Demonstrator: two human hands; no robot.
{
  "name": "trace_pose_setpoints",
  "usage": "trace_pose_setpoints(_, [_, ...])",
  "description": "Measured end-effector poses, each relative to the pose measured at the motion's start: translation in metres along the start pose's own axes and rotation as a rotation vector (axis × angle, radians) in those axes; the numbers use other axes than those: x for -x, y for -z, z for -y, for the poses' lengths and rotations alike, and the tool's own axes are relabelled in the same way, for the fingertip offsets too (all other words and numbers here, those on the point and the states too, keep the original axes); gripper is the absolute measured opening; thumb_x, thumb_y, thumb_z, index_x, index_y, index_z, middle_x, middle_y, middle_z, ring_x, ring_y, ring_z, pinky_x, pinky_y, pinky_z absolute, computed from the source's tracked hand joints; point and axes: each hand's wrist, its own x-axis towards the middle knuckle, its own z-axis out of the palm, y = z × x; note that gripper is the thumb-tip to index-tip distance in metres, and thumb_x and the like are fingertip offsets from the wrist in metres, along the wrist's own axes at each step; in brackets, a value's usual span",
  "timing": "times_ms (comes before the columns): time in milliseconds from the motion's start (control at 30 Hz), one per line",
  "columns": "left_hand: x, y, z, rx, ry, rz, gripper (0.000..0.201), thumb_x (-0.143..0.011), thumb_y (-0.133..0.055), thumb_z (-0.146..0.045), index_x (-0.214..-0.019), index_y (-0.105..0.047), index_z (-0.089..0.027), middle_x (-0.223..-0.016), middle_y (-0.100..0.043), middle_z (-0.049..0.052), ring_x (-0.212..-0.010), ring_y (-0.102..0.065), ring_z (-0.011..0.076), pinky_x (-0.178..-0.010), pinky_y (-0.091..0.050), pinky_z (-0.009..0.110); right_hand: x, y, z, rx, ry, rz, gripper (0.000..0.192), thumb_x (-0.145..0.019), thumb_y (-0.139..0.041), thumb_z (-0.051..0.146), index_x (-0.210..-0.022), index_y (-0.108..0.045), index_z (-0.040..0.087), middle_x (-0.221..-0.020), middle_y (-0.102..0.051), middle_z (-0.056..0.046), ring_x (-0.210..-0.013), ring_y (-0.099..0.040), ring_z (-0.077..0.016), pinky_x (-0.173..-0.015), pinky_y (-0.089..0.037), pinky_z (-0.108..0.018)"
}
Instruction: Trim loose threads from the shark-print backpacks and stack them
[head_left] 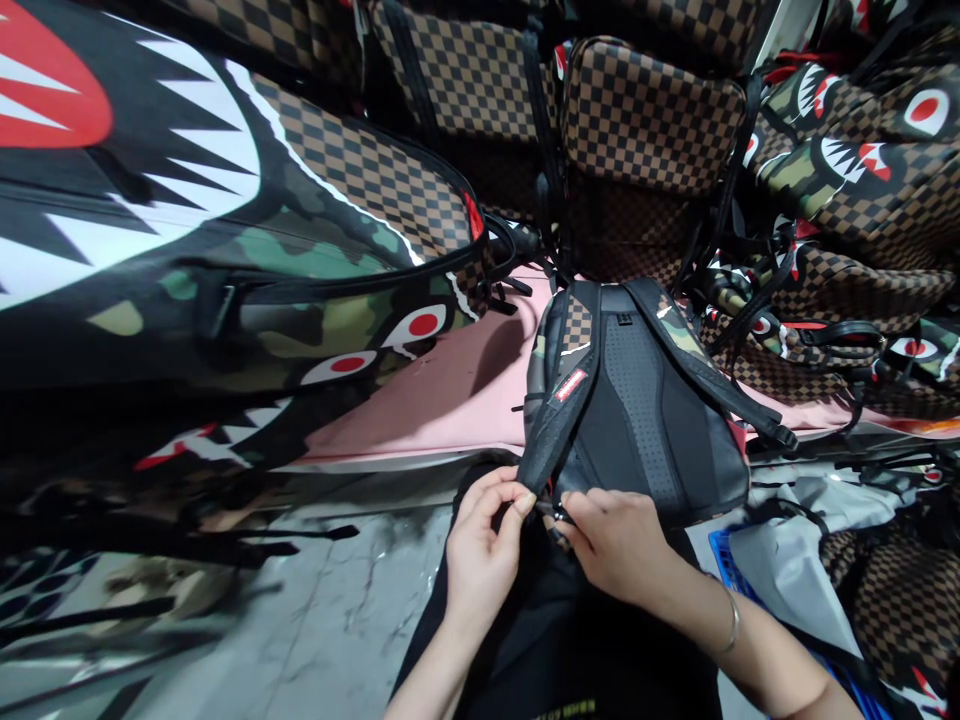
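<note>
A backpack [637, 400] lies with its black padded back panel facing up, its bottom end toward me at the edge of a pink surface. Its left shoulder strap [559, 425], with checked and camouflage trim and a small red label, runs down to my hands. My left hand [491, 530] pinches the lower end of that strap between thumb and fingers. Beside it, my right hand [619, 540] is closed at the bag's bottom left corner, on a small dark piece mostly hidden by the fingers. The right shoulder strap [720, 380] hangs loose over the bag's far side.
The pink surface [435, 390] bears the bag. Large shark-face camouflage bags [337, 300] crowd the left. Brown checked backpacks [652, 120] stand behind, and more are piled [862, 280] at right. A blue crate [727, 570] with grey material stands low at right.
</note>
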Motion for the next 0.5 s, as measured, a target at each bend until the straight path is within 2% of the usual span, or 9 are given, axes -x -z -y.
trace_pose_setpoints(67, [0.000,0.000,-0.002,0.091,0.078,-0.020,0.023,-0.076,-0.056,-0.040,-0.075,-0.062,-0.018,-0.098,-0.062,0.007,-0.096,-0.056,0.0235,-0.092,-0.041,0.039,-0.001,0.001,-0.001,-0.037,-0.007,0.009,0.013,-0.088,-0.047,0.031,-0.086,-0.054,0.022,-0.072,-0.063,-0.002,-0.066,-0.060,-0.0158,-0.056,-0.035,-0.024])
trace_pose_setpoints(167, [0.000,0.003,-0.005,0.410,0.303,-0.013,0.030,-0.077,-0.056,-0.045,-0.083,-0.059,-0.016,-0.105,-0.064,0.011,-0.095,-0.061,0.0245,-0.089,-0.045,0.043,-0.002,0.001,-0.006,-0.183,-0.019,-0.017,0.013,-0.089,-0.045,0.030,-0.089,-0.055,0.022,-0.076,-0.064,0.000,-0.070,-0.060,-0.0143,-0.059,-0.036,-0.022])
trace_pose_setpoints(267, [0.001,0.008,-0.007,0.624,0.369,0.008,0.030,-0.077,-0.057,-0.044,-0.089,-0.057,-0.016,-0.119,-0.059,0.012,-0.100,-0.061,0.0258,-0.091,-0.045,0.045,0.000,0.003,-0.011,-0.283,-0.029,-0.061,0.016,-0.089,-0.044,0.030,-0.093,-0.056,0.021,-0.079,-0.065,0.000,-0.069,-0.060,-0.0129,-0.060,-0.036,-0.021])
trace_pose_setpoints(400, [0.000,0.013,-0.003,0.551,0.331,0.067,0.040,-0.073,-0.064,-0.039,-0.106,-0.058,-0.017,-0.126,-0.055,0.011,-0.111,-0.055,0.0273,-0.100,-0.038,0.046,-0.002,0.005,-0.013,-0.275,-0.030,-0.078,0.015,-0.088,-0.046,0.031,-0.091,-0.056,0.021,-0.078,-0.065,0.000,-0.067,-0.060,-0.0130,-0.059,-0.036,-0.021])
trace_pose_setpoints(500, [-0.001,0.017,0.004,0.354,0.301,0.082,0.036,-0.068,-0.068,-0.042,-0.093,-0.064,-0.017,-0.122,-0.058,0.009,-0.113,-0.052,0.0293,-0.103,-0.033,0.046,-0.007,0.003,-0.010,-0.236,-0.040,-0.064,0.014,-0.088,-0.047,0.032,-0.089,-0.056,0.022,-0.077,-0.066,0.001,-0.071,-0.062,-0.0133,-0.060,-0.038,-0.020])
